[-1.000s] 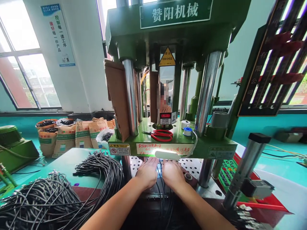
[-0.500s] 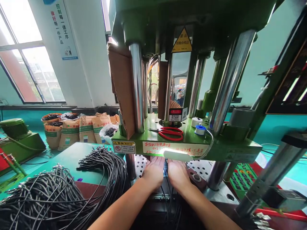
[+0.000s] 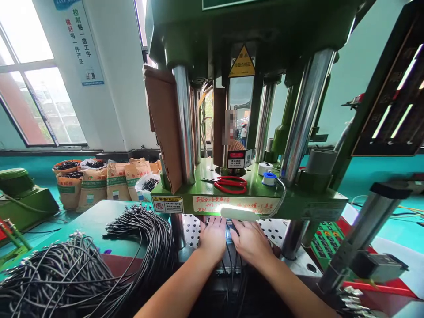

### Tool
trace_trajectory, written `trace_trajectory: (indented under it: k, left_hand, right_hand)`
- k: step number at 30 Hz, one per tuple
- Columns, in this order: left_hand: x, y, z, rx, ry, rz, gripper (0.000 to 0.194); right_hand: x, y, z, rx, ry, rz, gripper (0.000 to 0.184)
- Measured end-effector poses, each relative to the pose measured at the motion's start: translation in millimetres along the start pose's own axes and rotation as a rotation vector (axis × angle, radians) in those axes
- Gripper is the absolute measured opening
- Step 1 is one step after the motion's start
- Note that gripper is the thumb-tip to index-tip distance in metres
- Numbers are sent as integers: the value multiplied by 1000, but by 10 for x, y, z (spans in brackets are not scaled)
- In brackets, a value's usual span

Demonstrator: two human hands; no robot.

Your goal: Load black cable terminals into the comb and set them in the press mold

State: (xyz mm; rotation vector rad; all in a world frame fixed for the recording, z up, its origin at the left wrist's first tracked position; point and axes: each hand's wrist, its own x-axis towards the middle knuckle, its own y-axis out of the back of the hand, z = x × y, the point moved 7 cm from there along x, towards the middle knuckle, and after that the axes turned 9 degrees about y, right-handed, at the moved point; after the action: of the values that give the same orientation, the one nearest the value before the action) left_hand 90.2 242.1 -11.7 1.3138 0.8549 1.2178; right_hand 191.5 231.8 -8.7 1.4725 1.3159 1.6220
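Both hands are stuck in under the green press, side by side, palms down. The left hand lies flat with fingers stretched toward the far side, pressing on the black cables that run from the near edge up between the 2 hands. The right hand is right next to it, almost touching, fingers spread a bit and resting on the same cables. Neither hand is curled into a fist. Whether the fingertips are actually pinching a cable I can't tell, since the ends disappear under the press plate. The cable ends sit in the gap beneath the small white lamp, which glows just above the fingers.

On top of the green plate there's a pair of red scissors, lying flat around the middle, and 2 rolls of tape just to the right of them, near a chrome column. A piece of brown cardboard leans against the left column.

Off to the left, on the teal table, there's a big heap of black cable bundles spilling toward the near edge. Further back on the left, some brown sacks sit by the wall under the window. On the right there's a red and green control panel.
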Motion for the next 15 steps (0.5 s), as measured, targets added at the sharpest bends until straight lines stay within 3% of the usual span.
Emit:
trace_trajectory:
  k: [8,15]
  left_hand:
    - [16,-9,6,22,54,-72,45]
    - [69,-70,11,31,68,-131,42]
  right_hand:
    - [-38,-117,17,0,74,-49,38]
    - [44,-168,55,12,47,-122,38]
